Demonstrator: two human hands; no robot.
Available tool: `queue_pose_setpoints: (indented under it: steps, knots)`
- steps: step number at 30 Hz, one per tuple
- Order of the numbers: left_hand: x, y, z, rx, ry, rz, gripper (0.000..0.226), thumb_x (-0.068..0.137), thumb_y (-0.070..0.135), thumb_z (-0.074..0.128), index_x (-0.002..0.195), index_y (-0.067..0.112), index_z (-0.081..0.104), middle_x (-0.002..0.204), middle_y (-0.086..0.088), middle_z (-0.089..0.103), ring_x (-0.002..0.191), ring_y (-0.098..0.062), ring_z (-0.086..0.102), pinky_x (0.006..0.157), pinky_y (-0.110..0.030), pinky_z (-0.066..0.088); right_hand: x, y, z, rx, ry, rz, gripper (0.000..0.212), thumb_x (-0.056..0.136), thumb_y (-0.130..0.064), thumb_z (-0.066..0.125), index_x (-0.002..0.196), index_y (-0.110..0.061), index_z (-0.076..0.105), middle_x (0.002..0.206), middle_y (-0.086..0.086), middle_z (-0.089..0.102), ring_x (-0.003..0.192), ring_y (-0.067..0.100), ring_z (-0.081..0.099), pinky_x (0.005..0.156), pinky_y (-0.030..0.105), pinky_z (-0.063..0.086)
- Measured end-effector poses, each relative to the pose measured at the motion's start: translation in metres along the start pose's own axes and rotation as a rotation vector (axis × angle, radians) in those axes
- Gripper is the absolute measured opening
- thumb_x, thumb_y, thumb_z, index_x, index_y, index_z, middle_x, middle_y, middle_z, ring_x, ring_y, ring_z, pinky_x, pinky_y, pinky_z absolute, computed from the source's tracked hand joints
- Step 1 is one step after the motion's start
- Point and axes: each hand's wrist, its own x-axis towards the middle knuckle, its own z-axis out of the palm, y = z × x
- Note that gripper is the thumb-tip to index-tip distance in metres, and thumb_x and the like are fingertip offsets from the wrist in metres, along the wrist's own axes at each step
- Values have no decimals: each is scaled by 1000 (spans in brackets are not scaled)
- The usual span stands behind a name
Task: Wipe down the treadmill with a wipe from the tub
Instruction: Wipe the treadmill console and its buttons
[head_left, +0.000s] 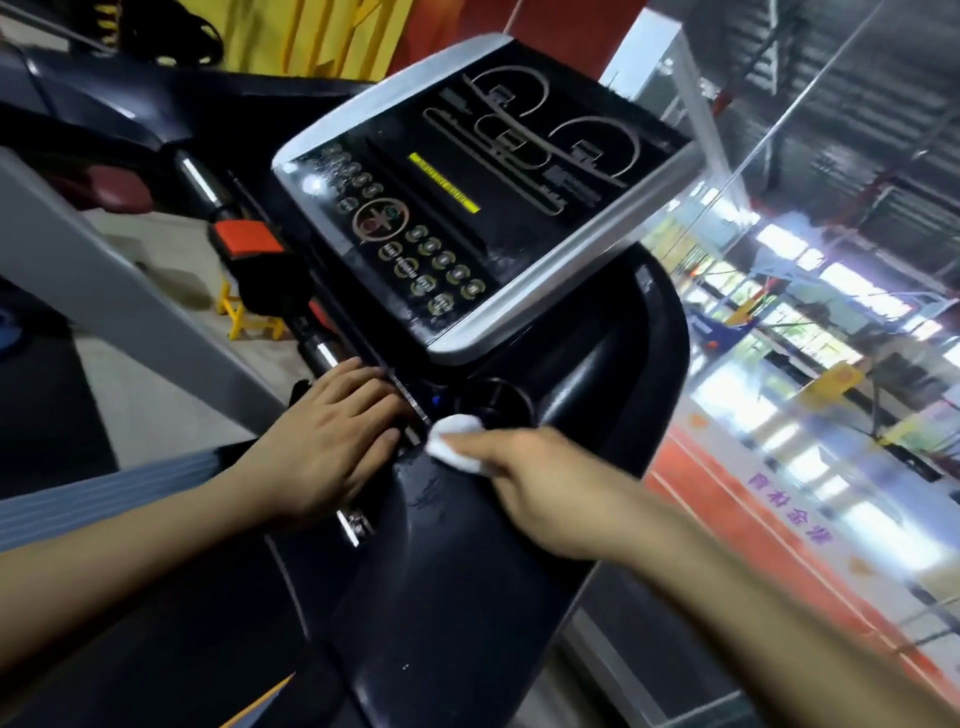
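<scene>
Right hand (524, 483): fingers curled around a bunched white wipe (453, 441), pressing it onto the black plastic tray of the treadmill (447, 571), just beside the round cup holder (493, 408) and below the console. The hand is motion-blurred; individual fingertips cannot be made out.

Left hand (332, 441): fingers straight and together, released, lying flat, palm down, across the inner edge of the tray, with the fingertips touching the ridged strip beside the cup holder. It holds nothing. The chrome handlebar (322, 348) runs just behind this hand.

Console panel (467, 197): tilted, silver-framed, dark face with round buttons in rows, a circular central control and a yellow label strip. Smears and droplets show on the lower left corner of the face and on the tray near the wipe.

A red safety clip (249, 241) sits on the handlebar, left of the console. A yellow floor stand (244, 317) is visible beneath it on the grey floor.
</scene>
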Motion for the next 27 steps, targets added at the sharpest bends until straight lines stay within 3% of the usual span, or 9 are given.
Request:
queue_pose_setpoints:
  steps: [2, 4, 9, 13, 17, 20, 23, 25, 27]
  knots:
    - [1, -1, -1, 37, 25, 22, 44, 105, 39, 32, 120, 15, 66, 120, -2, 65, 126, -28, 54, 119, -43, 28, -7, 1, 5, 33, 6, -28, 47, 97, -14, 41, 134, -42, 50, 130, -6, 67, 122, 12, 62, 100, 34, 50]
    - [1, 0, -3, 81, 24, 27, 41, 100, 38, 36, 113, 16, 68, 113, -2, 67, 116, -27, 57, 113, -41, 31, -24, 16, -4, -12, -38, 13, 54, 90, -22, 36, 136, -47, 49, 129, -8, 68, 121, 14, 63, 99, 35, 50]
    - [22, 26, -11, 71, -52, -97, 36, 97, 46, 34, 101, 22, 60, 97, 4, 59, 93, -25, 60, 87, -42, 48, -44, 58, -41, -188, -2, 121, 59, 78, -29, 32, 123, -39, 68, 129, -18, 66, 119, 11, 62, 99, 34, 51]
    - [37, 70, -13, -105, -132, 15, 40, 102, 52, 28, 120, 31, 58, 121, 13, 58, 115, -14, 55, 99, -39, 47, -27, 96, -62, -265, 54, 128, 44, 92, -35, 37, 120, -29, 71, 141, -6, 59, 133, 19, 52, 108, 38, 44]
    - [41, 114, -19, -165, -277, 17, 58, 99, 64, 11, 140, 42, 45, 141, 24, 42, 131, 2, 36, 111, -25, 31, -4, 145, -90, -301, 146, 121, 36, 107, -25, 40, 127, -27, 69, 162, 2, 35, 148, 15, 33, 111, 24, 29]
    - [45, 126, -19, -156, -349, -36, 69, 94, 72, -4, 143, 46, 38, 141, 27, 41, 127, 5, 37, 110, -26, 33, 29, 170, -107, -389, 173, 146, 41, 108, -28, 35, 134, -17, 64, 165, 2, 29, 147, 22, 33, 110, 27, 30]
    - [49, 132, -21, -90, -390, -82, 69, 95, 70, -3, 140, 43, 41, 134, 23, 46, 119, 0, 45, 106, -28, 38, 66, 178, -124, -569, 151, 168, 45, 108, -31, 32, 140, -14, 58, 158, 5, 36, 141, 26, 35, 110, 32, 30]
    - [53, 139, -28, -54, -423, -132, 67, 95, 67, 2, 137, 39, 45, 128, 20, 50, 115, -3, 48, 103, -30, 40, 90, 180, -130, -687, 151, 190, 46, 106, -33, 32, 146, -19, 51, 158, 2, 37, 145, 23, 33, 116, 34, 23]
    - [58, 153, -34, -51, -424, -201, 64, 95, 68, 5, 134, 38, 46, 125, 19, 51, 115, -2, 50, 102, -30, 41, 113, 182, -127, -796, 63, 246, 53, 105, -35, 31, 155, -22, 35, 165, -2, 26, 152, 19, 21, 123, 40, 11]
